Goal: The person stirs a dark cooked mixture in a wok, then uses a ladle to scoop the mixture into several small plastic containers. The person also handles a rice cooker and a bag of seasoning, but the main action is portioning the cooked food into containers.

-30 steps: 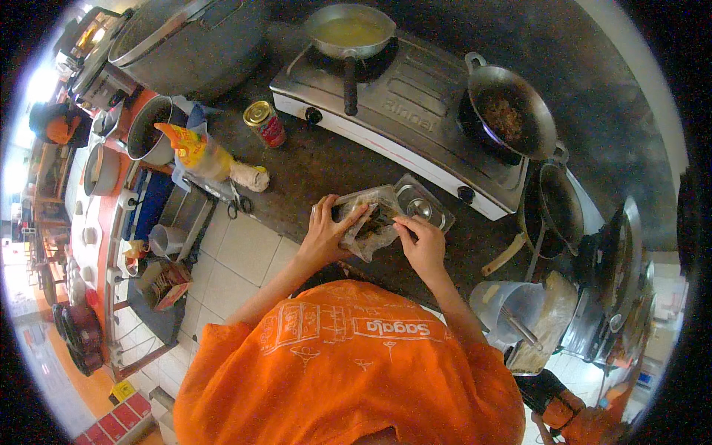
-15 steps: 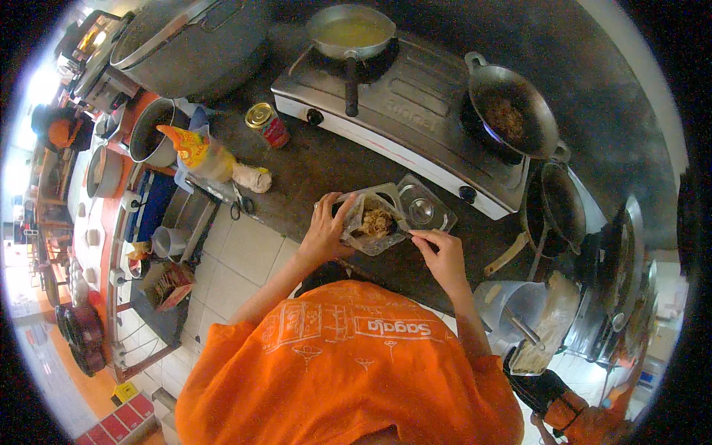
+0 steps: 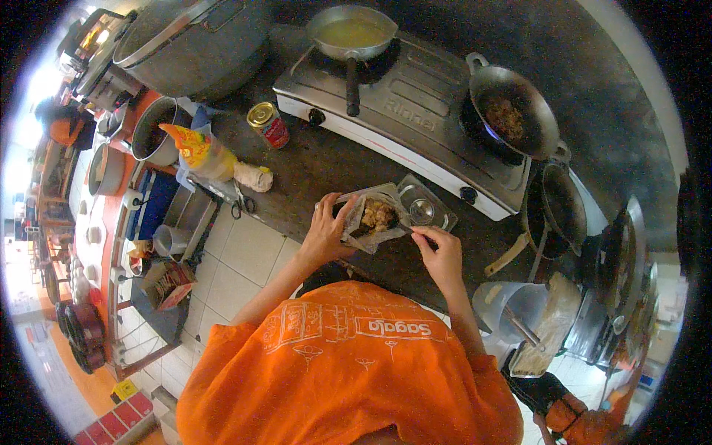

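A sheet of wrapping paper [image 3: 356, 236] with a small heap of brown cooked food [image 3: 378, 215] lies on the dark counter [image 3: 319, 159] in front of me. My left hand [image 3: 326, 231] holds the paper's left edge, fingers curled over it. My right hand [image 3: 439, 252] pinches the paper's right edge beside a small metal tray [image 3: 424, 208]. I wear an orange shirt.
A two-burner steel stove [image 3: 415, 111] carries a pan of yellow liquid [image 3: 350, 31] and a wok of browned food [image 3: 512, 115]. A red can [image 3: 267, 123], a yellow packet [image 3: 194, 148], scissors [image 3: 239, 202] and a large pot [image 3: 196, 41] sit left. A bucket [image 3: 512, 308] stands right.
The paper has opened, showing the food. My right hand first drew back toward me, then came up to the paper's right edge; my left hand stayed on the left edge.
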### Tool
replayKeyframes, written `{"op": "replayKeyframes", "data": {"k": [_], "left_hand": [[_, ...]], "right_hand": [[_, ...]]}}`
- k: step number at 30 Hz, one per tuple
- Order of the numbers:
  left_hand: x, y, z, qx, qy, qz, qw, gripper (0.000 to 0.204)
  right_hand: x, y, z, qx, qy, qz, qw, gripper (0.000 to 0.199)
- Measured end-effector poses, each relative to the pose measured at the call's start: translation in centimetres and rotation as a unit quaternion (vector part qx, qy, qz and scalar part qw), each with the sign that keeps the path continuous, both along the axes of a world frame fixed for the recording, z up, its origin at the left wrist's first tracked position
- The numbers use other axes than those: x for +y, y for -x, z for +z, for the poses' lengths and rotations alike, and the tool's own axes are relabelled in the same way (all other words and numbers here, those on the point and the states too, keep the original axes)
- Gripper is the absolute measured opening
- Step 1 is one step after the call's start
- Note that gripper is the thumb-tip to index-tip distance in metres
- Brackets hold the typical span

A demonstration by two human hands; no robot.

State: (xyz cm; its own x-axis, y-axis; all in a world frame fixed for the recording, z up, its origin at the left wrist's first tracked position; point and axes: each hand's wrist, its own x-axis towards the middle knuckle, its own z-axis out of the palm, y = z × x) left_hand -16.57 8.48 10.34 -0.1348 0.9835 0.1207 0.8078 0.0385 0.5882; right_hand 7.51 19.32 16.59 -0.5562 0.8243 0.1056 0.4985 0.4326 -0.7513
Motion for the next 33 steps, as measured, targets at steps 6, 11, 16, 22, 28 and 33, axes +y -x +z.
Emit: {"op": "replayKeyframes", "data": {"k": [6, 11, 16, 22, 28, 33], "left_hand": [[-0.2, -0.2, 0.2, 0.025, -0.006, -0.006, 1.0, 0.116], [-0.4, -0.5, 0.7, 0.06, 0.0, -0.007, 0.998, 0.113], [-0.3, -0.7, 0.9, 0.065, 0.017, -0.003, 0.998, 0.111], [-0.4, -0.6, 0.5, 0.044, 0.009, 0.004, 0.999, 0.107], [-0.4, -0.4, 0.2, 0.01, 0.013, 0.011, 1.0, 0.114], [-0.2, -0.4, -0.1, -0.005, 0.012, 0.02, 1.0, 0.12]], "right_hand": [[0.3, 0.4, -0.2, -0.013, 0.035, -0.007, 0.999, 0.015], [0.0, 0.6, -0.9, -0.047, -0.048, -0.01, 0.998, 0.016], [0.2, 0.9, -2.1, 0.016, 0.081, 0.007, 0.997, 0.018], [0.2, -0.8, -2.1, 0.029, 0.134, -0.017, 0.99, 0.019], [0.5, -1.8, -1.8, 0.032, 0.091, -0.012, 0.995, 0.017], [0.9, -1.6, -2.0, 0.061, 0.002, -0.003, 0.998, 0.014]]}}
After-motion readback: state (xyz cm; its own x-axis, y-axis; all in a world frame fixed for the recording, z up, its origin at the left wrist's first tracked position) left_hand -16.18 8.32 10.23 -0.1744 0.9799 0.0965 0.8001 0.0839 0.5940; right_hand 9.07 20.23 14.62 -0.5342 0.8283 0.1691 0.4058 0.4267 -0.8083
